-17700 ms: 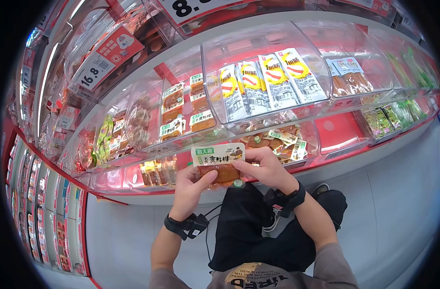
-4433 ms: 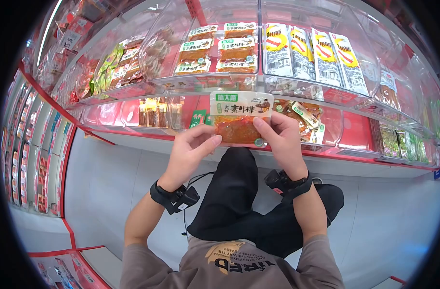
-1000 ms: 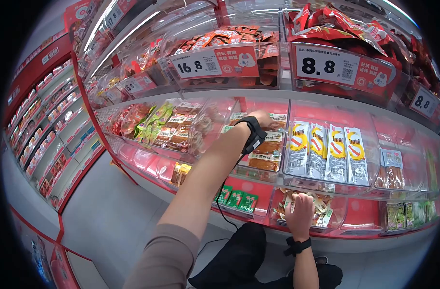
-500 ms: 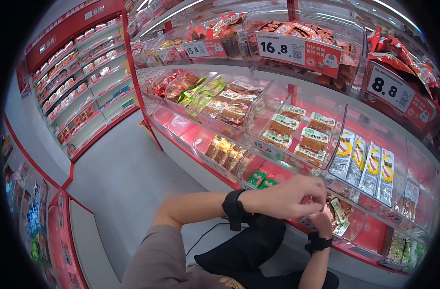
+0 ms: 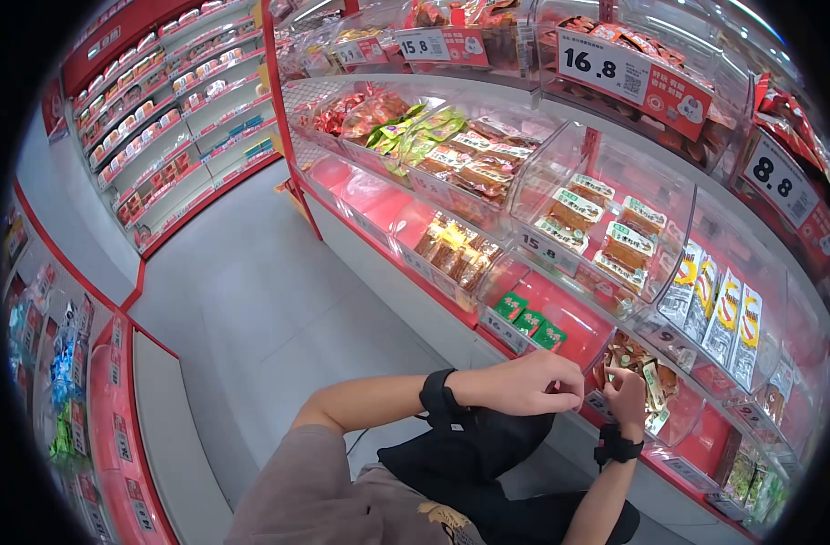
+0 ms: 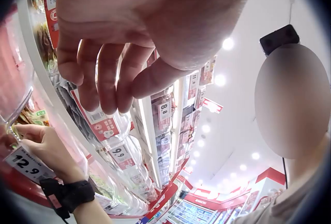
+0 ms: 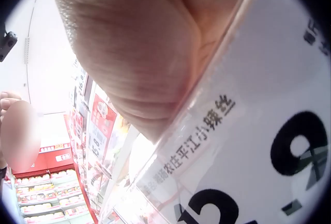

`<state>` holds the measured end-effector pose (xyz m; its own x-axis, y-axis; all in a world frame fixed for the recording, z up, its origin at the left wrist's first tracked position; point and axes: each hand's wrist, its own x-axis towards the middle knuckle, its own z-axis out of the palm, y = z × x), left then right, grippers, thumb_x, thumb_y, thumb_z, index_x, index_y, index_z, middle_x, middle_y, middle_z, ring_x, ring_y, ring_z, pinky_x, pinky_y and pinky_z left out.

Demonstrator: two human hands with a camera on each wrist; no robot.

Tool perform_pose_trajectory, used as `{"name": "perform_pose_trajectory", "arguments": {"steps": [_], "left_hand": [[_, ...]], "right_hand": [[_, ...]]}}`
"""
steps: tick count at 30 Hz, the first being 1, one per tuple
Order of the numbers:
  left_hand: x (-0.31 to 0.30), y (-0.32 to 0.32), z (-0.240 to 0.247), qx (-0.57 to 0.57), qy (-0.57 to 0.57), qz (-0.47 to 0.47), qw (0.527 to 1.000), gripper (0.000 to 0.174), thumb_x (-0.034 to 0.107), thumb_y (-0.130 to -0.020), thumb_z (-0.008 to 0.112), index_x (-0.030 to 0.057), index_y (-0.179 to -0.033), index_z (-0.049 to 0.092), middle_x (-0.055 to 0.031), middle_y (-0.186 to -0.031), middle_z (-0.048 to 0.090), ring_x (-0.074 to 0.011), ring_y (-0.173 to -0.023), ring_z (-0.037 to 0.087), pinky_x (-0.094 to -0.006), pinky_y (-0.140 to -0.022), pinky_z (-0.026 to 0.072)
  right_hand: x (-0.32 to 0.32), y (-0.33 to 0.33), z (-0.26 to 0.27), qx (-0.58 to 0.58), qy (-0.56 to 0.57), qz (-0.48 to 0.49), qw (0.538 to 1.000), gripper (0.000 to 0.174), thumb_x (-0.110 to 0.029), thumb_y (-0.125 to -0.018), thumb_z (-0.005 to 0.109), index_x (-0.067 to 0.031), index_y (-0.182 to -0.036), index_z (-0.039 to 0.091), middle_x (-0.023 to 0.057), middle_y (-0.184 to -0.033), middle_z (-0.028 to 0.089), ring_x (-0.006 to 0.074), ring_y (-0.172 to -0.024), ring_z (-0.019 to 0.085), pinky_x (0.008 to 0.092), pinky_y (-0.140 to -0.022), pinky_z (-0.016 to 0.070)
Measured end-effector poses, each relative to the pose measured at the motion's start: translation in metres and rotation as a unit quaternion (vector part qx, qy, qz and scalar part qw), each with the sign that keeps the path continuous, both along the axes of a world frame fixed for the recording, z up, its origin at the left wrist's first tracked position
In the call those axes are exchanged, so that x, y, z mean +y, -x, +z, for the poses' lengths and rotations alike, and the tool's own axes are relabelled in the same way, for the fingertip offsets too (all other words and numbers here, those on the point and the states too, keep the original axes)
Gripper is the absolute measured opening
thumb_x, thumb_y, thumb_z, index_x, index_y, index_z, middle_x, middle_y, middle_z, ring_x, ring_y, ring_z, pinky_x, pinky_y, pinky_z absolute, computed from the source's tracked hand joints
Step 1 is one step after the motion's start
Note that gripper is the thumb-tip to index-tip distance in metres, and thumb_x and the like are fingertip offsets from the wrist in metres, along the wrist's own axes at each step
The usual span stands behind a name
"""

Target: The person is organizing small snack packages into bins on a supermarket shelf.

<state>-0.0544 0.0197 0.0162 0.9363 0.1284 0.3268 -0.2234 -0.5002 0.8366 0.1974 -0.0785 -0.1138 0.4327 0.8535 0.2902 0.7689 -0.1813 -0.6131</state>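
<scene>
My left hand (image 5: pixel 533 383) hangs in front of the lower shelf with loosely bent fingers and nothing in them; the left wrist view shows the same hand (image 6: pixel 124 43) from its palm side. Beside it, my right hand (image 5: pixel 626 400) lies over the front rim of a lower clear bin of mixed packs (image 5: pixel 658 389). In the right wrist view its palm is against the bin's price label (image 7: pixel 243 146), and its fingertips are hidden. On the shelf above, flat brown packs with white-green tops (image 5: pixel 628 247) lie in two columns in a clear bin.
Small green packs (image 5: pixel 528 321) sit in the bin left of the right hand. Yellow-and-white packs (image 5: pixel 724 313) stand to the right. Higher up are bins with price signs (image 5: pixel 628 77). Grey floor (image 5: pixel 251 282) and another stocked shelf lie to the left.
My left hand has come out of the upper bin of brown packs and down beside my right hand. The pack seen in both hands earlier is no longer held. The head view has turned left.
</scene>
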Motion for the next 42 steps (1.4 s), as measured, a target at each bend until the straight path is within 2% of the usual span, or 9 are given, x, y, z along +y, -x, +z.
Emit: {"name": "perform_pose_trajectory", "arguments": {"steps": [5,7,13,16,22,27,31,38,42], "left_hand": [[0.01,0.001,-0.021,0.02,0.053,0.002,0.998,0.018,0.017,-0.09,0.053,0.0013,-0.09,0.062,-0.0044,-0.086,0.064,-0.0131,-0.076,0.059,-0.0262,-0.063,0.045],[0.016,-0.006,-0.034,0.095,0.178,-0.009,0.979,0.023,0.021,-0.092,0.051,0.0008,-0.096,0.062,-0.0062,-0.088,0.065,-0.0135,-0.08,0.061,-0.0253,-0.063,0.046],[0.015,-0.031,-0.051,0.13,0.563,-0.038,0.815,0.048,0.032,-0.097,0.042,0.0018,-0.133,0.034,-0.016,-0.118,0.055,-0.0229,-0.093,0.062,-0.0312,-0.075,0.0517],[0.013,-0.038,-0.052,0.036,0.574,-0.075,0.815,0.042,0.025,-0.097,0.045,0.0019,-0.131,0.037,-0.0128,-0.112,0.057,-0.0206,-0.097,0.061,-0.0305,-0.077,0.0512],[0.0,-0.029,-0.038,-0.03,0.376,0.119,0.918,0.046,0.006,-0.089,0.055,-0.0021,-0.131,0.038,-0.0098,-0.118,0.05,-0.0134,-0.098,0.057,-0.0255,-0.079,0.0516],[-0.003,-0.015,-0.025,-0.026,0.251,0.133,0.959,0.044,0.005,-0.089,0.053,-0.004,-0.13,0.038,-0.0122,-0.123,0.049,-0.0139,-0.099,0.057,-0.025,-0.076,0.0512],[-0.011,-0.017,-0.021,-0.049,0.303,0.132,0.943,0.044,0.005,-0.089,0.055,-0.0039,-0.129,0.04,-0.0115,-0.119,0.053,-0.0136,-0.095,0.058,-0.0249,-0.072,0.051],[0.001,-0.016,-0.046,0.036,0.263,0.108,0.958,0.026,0.009,-0.085,0.063,-0.0035,-0.108,0.059,-0.0062,-0.095,0.063,-0.0094,-0.085,0.058,-0.0239,-0.071,0.0474],[-0.005,-0.019,-0.026,0.036,0.27,0.099,0.957,0.016,0.008,-0.083,0.066,-0.0032,-0.095,0.064,-0.0057,-0.093,0.063,-0.0076,-0.081,0.056,-0.0236,-0.071,0.0454]], "right_hand": [[-0.013,0.001,0.014,-0.105,-0.071,0.021,0.992,0.015,-0.001,-0.073,0.06,-0.001,-0.088,0.065,0.0135,-0.073,0.055,0.0268,-0.065,0.056,0.0349,-0.059,0.0428],[-0.019,0.022,0.046,-0.069,-0.106,0.009,0.992,0.014,0.001,-0.076,0.058,-0.0004,-0.089,0.064,0.0135,-0.075,0.055,0.027,-0.064,0.055,0.0349,-0.059,0.0425],[-0.026,0.072,0.098,-0.145,-0.226,0.057,0.962,0.021,0.004,-0.069,0.062,-0.0017,-0.089,0.064,0.0095,-0.075,0.053,0.0258,-0.07,0.053,0.0365,-0.063,0.0416],[-0.031,0.094,0.11,-0.195,-0.198,0.119,0.953,0.025,0.0,-0.066,0.065,-0.005,-0.09,0.065,0.0052,-0.076,0.054,0.0232,-0.074,0.053,0.0359,-0.065,0.0414],[-0.03,0.093,0.111,-0.12,-0.25,0.205,0.939,0.022,-0.006,-0.069,0.071,-0.0065,-0.091,0.065,0.0034,-0.082,0.055,0.0211,-0.078,0.054,0.0333,-0.067,0.0431],[-0.027,0.084,0.108,-0.05,-0.345,-0.063,0.935,0.039,-0.01,-0.07,0.074,-0.004,-0.106,0.061,0.0038,-0.082,0.06,0.0166,-0.073,0.055,0.0268,-0.062,0.0444],[-0.033,0.069,0.101,0.346,-0.208,0.085,0.911,0.032,-0.014,-0.078,0.069,-0.0017,-0.106,0.062,0.003,-0.084,0.065,0.0061,-0.07,0.056,0.0221,-0.063,0.0443],[-0.037,0.076,0.106,0.321,-0.165,0.125,0.924,0.022,-0.015,-0.08,0.067,0.0006,-0.094,0.065,0.0065,-0.081,0.067,0.0094,-0.07,0.06,0.0251,-0.064,0.0467],[-0.037,0.07,0.1,0.148,-0.106,0.171,0.968,0.023,-0.018,-0.078,0.069,0.0004,-0.091,0.064,0.0092,-0.077,0.064,0.0158,-0.068,0.06,0.0289,-0.062,0.0454]]}}
